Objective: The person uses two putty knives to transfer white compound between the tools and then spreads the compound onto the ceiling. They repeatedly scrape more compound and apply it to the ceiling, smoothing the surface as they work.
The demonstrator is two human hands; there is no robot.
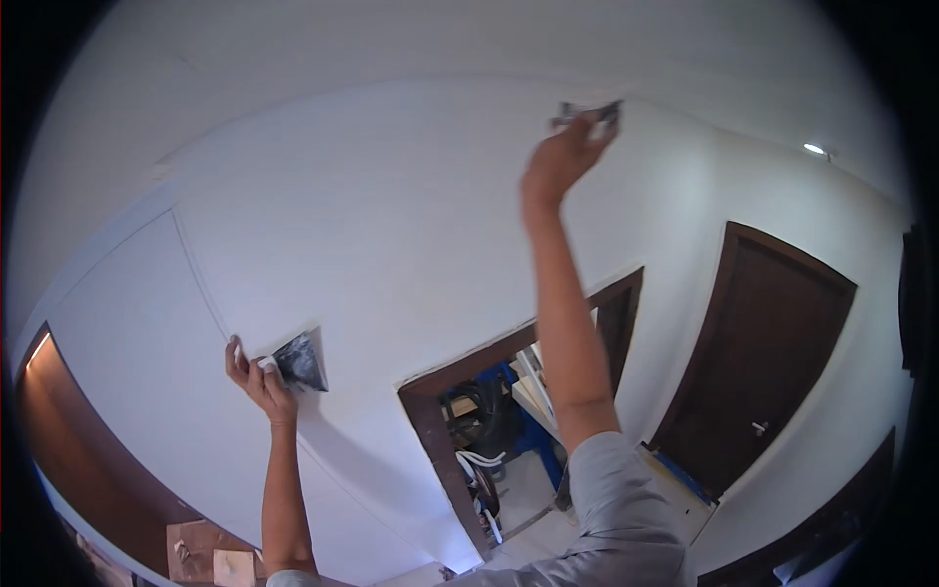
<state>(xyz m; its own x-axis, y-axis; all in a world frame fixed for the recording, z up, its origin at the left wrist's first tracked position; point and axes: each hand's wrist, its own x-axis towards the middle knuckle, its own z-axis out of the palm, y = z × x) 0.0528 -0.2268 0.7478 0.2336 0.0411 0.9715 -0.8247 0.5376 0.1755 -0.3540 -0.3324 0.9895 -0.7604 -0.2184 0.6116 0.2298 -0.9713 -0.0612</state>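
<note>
My left hand [262, 383] is closed around the handle of a wide putty knife [301, 362]. Its dark metal blade is smeared with white and stands close to the white wall [421, 215]; whether it touches cannot be made out. High up, where the wall meets the ceiling [411, 39], my right hand [567, 157] grips a second flat-bladed tool [606, 112], which looks like a putty knife. That blade is blurred and partly hidden by the fingers.
Below my right arm is a brown-framed doorway [430, 421], with hoses and blue items beyond it. A dark brown door [758, 362] stands shut at right. At lower left are a lit wooden recess [73, 411] and a cardboard box [196, 548]. A ceiling light [815, 149] shines.
</note>
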